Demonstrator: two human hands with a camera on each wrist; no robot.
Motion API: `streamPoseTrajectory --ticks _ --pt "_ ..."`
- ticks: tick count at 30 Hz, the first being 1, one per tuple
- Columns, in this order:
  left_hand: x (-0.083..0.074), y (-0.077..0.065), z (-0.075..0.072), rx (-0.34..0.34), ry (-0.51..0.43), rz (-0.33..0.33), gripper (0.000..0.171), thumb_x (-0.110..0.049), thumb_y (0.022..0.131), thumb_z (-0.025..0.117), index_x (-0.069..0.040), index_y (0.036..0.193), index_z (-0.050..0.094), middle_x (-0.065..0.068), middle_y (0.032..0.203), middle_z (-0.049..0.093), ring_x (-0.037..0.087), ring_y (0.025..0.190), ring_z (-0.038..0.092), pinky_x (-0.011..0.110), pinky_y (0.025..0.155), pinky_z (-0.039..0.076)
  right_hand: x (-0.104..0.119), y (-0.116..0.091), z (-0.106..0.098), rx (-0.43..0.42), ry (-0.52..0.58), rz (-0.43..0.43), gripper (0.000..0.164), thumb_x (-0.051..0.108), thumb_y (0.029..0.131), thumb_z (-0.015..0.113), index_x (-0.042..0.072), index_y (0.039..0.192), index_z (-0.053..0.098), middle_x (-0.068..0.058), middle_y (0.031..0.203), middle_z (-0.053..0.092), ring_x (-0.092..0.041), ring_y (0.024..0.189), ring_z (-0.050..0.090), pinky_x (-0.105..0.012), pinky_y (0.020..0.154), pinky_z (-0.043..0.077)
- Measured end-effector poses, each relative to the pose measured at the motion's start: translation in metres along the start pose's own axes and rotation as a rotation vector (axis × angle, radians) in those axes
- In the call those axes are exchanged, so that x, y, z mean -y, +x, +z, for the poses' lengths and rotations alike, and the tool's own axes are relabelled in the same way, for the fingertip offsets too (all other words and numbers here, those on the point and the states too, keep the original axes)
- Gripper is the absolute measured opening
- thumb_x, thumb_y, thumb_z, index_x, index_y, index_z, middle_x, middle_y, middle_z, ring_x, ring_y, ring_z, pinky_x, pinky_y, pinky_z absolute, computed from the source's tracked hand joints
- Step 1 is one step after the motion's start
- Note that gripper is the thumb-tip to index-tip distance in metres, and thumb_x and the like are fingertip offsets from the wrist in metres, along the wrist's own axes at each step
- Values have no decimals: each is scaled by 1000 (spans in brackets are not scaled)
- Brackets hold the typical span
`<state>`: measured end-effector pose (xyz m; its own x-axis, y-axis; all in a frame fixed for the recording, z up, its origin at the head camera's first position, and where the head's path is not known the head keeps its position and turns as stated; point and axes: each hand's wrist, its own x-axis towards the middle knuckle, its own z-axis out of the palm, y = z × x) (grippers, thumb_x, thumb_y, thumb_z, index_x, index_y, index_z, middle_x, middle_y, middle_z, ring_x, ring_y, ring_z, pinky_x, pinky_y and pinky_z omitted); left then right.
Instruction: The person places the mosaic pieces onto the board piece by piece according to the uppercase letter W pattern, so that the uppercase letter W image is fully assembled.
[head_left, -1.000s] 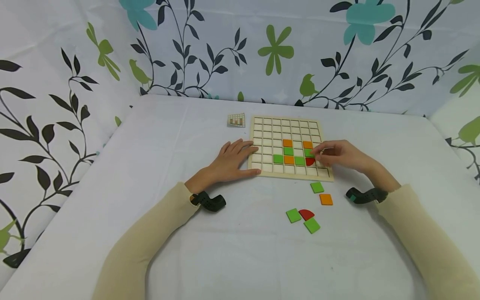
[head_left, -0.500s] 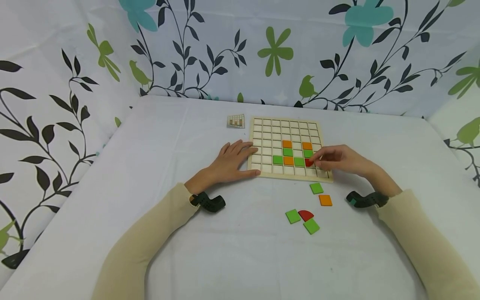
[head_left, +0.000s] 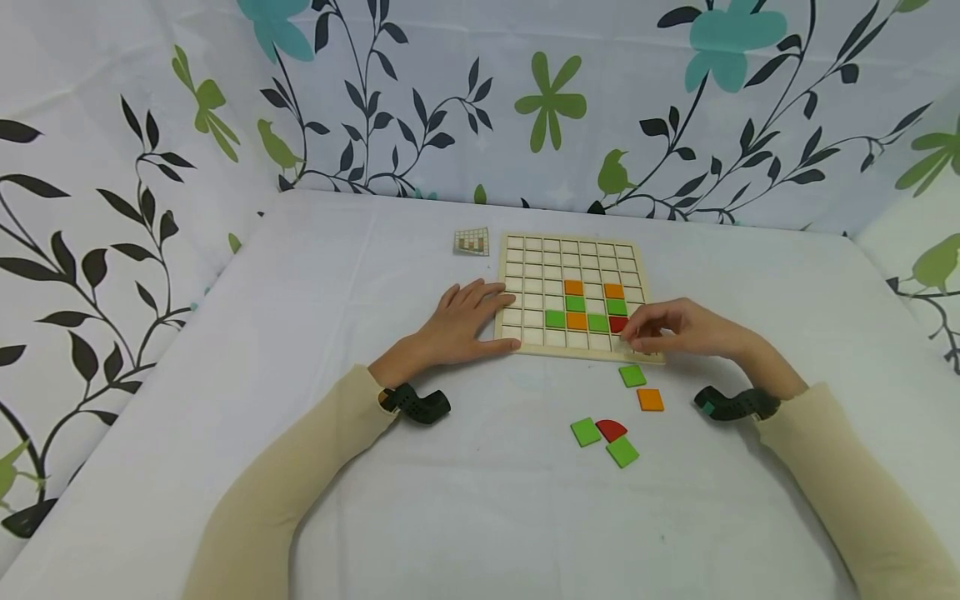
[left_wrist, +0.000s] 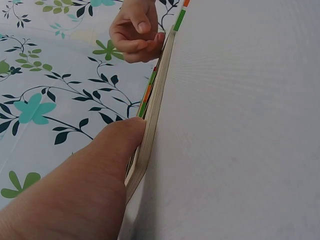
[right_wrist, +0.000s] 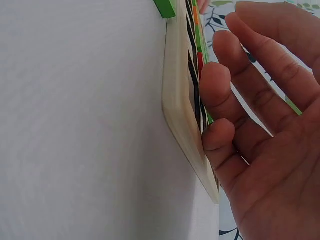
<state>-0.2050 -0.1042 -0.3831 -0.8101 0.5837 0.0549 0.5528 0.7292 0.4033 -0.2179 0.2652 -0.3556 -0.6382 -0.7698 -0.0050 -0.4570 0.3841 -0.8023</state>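
A pale wooden grid board (head_left: 532, 272) lies on the table with orange and green square tiles and one red tile (head_left: 618, 324) set in its cells. The left hand (head_left: 461, 325) rests on the board's left edge, fingers spread, its thumb (left_wrist: 107, 145) along the near corner. Over the board's right side, the right hand (head_left: 678, 329) has its fingertips just beside the red tile and near the front rim. In the right wrist view that hand (right_wrist: 270, 130) shows loosely curved fingers with nothing held between them.
In front of the board lie loose tiles: a green square (head_left: 632, 376), an orange square (head_left: 650, 400), and farther forward a red quarter-round (head_left: 612, 430) between two green squares (head_left: 586, 432). A small pattern card (head_left: 472, 242) sits behind the left hand.
The right hand has moved from the red tile slightly toward the front of the board, and more of that tile shows. The left hand has stayed put.
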Motion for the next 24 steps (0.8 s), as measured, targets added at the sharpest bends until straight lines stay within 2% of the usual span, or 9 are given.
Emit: streamPoseTrajectory --ticks 7,16,24 --pt "-1 0 -1 3 -9 -1 72 -53 92 60 -17 150 38 6 158 27 33 149 13 56 117 5 0 -1 0 35 -8 -25 16 -1 89 68 6 103 69 -5 93 65 -15 78 54 -25 66 45" --pt "-1 -1 -1 7 -4 -5 73 -54 92 59 -17 151 37 6 158 26 33 149 12 55 117 4 3 -4 1 105 -7 -1 18 2 86 72 8 104 70 -4 90 62 -16 80 54 -26 69 43" --pt "-1 -1 -1 11 0 -4 73 -54 92 59 -18 151 36 6 159 25 32 149 11 55 117 4 2 -4 3 178 -26 -21 23 8 85 75 11 108 71 -5 96 61 -16 85 52 -27 70 44"
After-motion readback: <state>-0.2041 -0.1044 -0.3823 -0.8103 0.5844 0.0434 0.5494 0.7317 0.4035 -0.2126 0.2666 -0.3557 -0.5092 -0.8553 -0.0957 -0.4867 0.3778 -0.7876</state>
